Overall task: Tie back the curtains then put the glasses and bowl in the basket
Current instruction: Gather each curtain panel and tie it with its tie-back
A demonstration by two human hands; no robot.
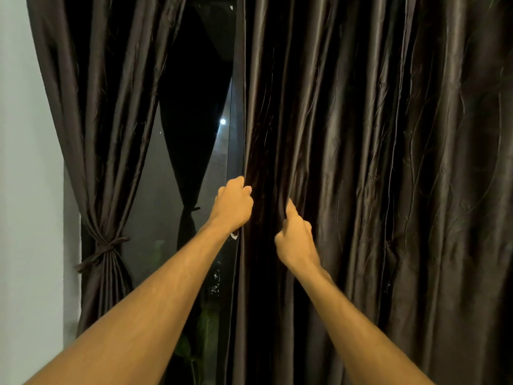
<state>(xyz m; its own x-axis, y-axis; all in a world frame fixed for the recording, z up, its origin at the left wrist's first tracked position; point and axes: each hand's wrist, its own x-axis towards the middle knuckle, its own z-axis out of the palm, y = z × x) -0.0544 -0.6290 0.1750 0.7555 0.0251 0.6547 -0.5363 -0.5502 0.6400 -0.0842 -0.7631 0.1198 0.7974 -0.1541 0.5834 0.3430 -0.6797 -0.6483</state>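
Observation:
Two dark brown satin curtains hang before a window. The left curtain (105, 134) is gathered and bound low down by a matching tie (107, 250). The right curtain (374, 176) hangs loose and fills the right half of the view. My left hand (234, 204) grips the right curtain's inner edge at mid height. Just to its right, my right hand (295, 237) pinches a fold of the same curtain. No glasses, bowl or basket are in view.
Dark window glass (155, 204) shows between the curtains, with the left curtain's reflection and a small bright light in it. A pale wall (27, 190) runs down the left side. Plant leaves (205, 320) show low behind the glass.

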